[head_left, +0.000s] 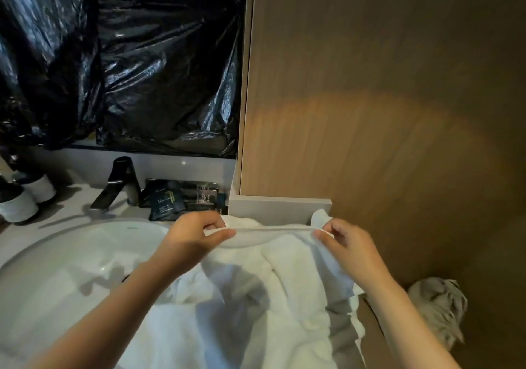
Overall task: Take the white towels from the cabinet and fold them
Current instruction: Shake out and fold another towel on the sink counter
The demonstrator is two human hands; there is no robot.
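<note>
My left hand [196,233] and right hand [345,244] each pinch the white towel's [287,277] top hem. Towel drapes right of the sink [71,254].

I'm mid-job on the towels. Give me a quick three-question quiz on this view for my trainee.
1. True or false: the left hand and right hand each pinch the top edge of the towel.
2. What lies directly left of the towel? A) sink B) stove C) basket
3. Fill in: the faucet behind the sink is ___ in colour.

Key: 1 true; 2 A; 3 black.
</note>
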